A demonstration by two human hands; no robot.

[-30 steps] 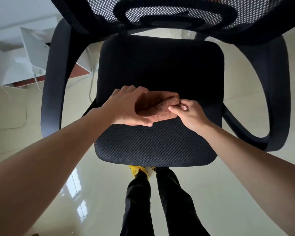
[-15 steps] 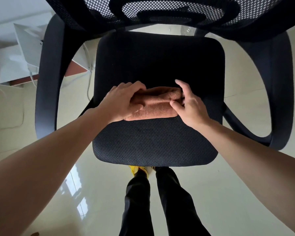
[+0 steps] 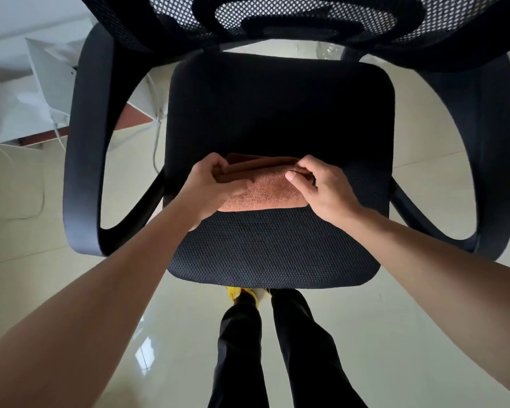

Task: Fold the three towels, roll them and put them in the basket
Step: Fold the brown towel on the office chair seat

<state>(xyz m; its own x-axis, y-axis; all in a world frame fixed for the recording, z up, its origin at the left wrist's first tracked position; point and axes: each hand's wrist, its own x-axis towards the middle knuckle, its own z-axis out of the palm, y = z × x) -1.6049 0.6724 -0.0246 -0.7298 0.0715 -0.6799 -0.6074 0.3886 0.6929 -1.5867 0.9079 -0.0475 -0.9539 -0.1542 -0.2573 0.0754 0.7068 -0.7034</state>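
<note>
So the rust-orange terry cloth towel is lying on the black mesh seat of the office chair, roughly dead centre of the view, stretched out sideways from 9 to 3 o'clock. Its far edge, the 12 o'clock side, is bunching up into a thick fold or the start of a roll; can't really tell which from this angle. The near part is lying flat on the mesh.

Both hands are working the ends. The left hand is sitting on the 9 o'clock end, fingers curling over the bunched edge and the thumb pressing down on the flat part, so it's gripping the towel. The right hand is on the 3 o'clock end, thumb and fingertips pinching the raised edge, palm resting on that corner of the cloth. Both forearms are coming in bare from the bottom corners.

The chair itself is taking up most of the shot: black curved armrests looping out at 9 and 3 o'clock, and the black-and-white mesh backrest hanging over at 12 o'clock. Down at 6 o'clock, black trouser legs are standing on the glossy cream tiled floor, with a bit of yellow shoe poking out just under the seat's front edge. Off at 10 o'clock some white furniture is sitting with white cables trailing down next to it.
</note>
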